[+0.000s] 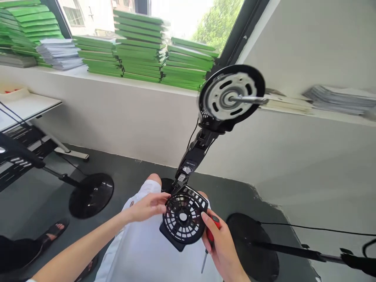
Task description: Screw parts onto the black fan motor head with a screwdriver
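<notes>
A black fan motor cover (pixel 183 217) with a round slotted grille rests over my lap, with its shaft-side parts hidden. My left hand (pixel 149 206) is at its upper left rim, fingers extended and apart, the tips at or against the edge. Wrapped in my right hand (pixel 221 243) is a screwdriver (pixel 215 223) with a red and black handle, its shaft pointing down. The right thumb also presses the cover's right edge. Above, the fan's motor head (pixel 232 96) shows a metal plate and a bare shaft, joined to a black stand pole (pixel 190 158) with a knob.
Stacks of green-edged packs (pixel 141 51) line the windowsill. A round black base (pixel 91 195) stands on the floor at left, another base (pixel 252 246) with a pole and cable at right. A white table (pixel 35 103) is at left, and a person's sandalled foot (pixel 55 231) below.
</notes>
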The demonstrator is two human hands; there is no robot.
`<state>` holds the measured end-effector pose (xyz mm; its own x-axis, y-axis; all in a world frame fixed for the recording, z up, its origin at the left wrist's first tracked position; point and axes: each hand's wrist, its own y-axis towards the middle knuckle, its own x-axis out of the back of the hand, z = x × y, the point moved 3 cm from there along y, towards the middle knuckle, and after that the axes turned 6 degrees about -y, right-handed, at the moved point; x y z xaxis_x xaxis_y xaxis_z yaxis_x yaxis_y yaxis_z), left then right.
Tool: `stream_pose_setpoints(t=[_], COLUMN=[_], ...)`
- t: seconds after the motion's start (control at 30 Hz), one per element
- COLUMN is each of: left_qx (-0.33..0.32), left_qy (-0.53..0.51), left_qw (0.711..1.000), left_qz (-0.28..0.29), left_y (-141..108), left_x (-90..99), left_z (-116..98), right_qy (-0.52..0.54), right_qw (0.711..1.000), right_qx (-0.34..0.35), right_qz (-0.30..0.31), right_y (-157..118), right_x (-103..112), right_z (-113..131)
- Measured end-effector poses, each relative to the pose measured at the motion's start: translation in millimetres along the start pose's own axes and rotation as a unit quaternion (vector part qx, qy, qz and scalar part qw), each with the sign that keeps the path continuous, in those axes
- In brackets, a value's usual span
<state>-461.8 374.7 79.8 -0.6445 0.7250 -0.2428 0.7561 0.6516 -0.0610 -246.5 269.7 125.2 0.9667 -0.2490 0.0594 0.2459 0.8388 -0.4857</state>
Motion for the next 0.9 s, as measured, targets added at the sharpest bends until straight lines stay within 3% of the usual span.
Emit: stream_pose_setpoints(t=[0.07, 0.17, 0.37, 0.47, 0.6, 0.67, 0.77, 0.83, 0.9], left_qx=[0.042, 0.051, 0.047, 0.058, 0.113, 0.139, 0.145, 0.147, 0.141], left_qy=[-0.024, -0.037, -0.049, -0.052, -0.017, 0.025, 0.099, 0.127, 0.138], left_qw=[0.999, 0.996, 0.993, 0.991, 0.993, 0.986, 0.972, 0.965, 0.963], left_qz=[-0.012, -0.060, -0.101, -0.105, 0.008, 0.084, 0.158, 0.176, 0.183], left_y=[2, 5, 8, 15, 32, 42, 54, 59, 60], left_x=[-10.9, -16.2, -11.8, -6.9, -13.6, -22.4, -34.4, -38.3, -38.8], left_z=[-5, -16, -41, -66, -109, -125, -139, -142, -143], right_qy=[0.008, 0.012, -0.037, -0.096, -0.186, -0.255, -0.346, -0.356, -0.324], right_qw=[1.000, 1.000, 0.997, 0.992, 0.958, 0.933, 0.902, 0.902, 0.920], right_qx=[0.008, 0.004, 0.024, 0.084, 0.206, 0.251, 0.244, 0.212, 0.182], right_qz=[0.003, 0.011, 0.059, 0.022, -0.068, -0.027, 0.085, 0.121, 0.126], right_y=[2, -1, -9, -7, -3, -5, -13, -18, -21], right_x=[0, 1, 3, 16, 39, 38, 26, 20, 19], right_z=[13, 23, 28, 36, 65, 83, 100, 103, 102])
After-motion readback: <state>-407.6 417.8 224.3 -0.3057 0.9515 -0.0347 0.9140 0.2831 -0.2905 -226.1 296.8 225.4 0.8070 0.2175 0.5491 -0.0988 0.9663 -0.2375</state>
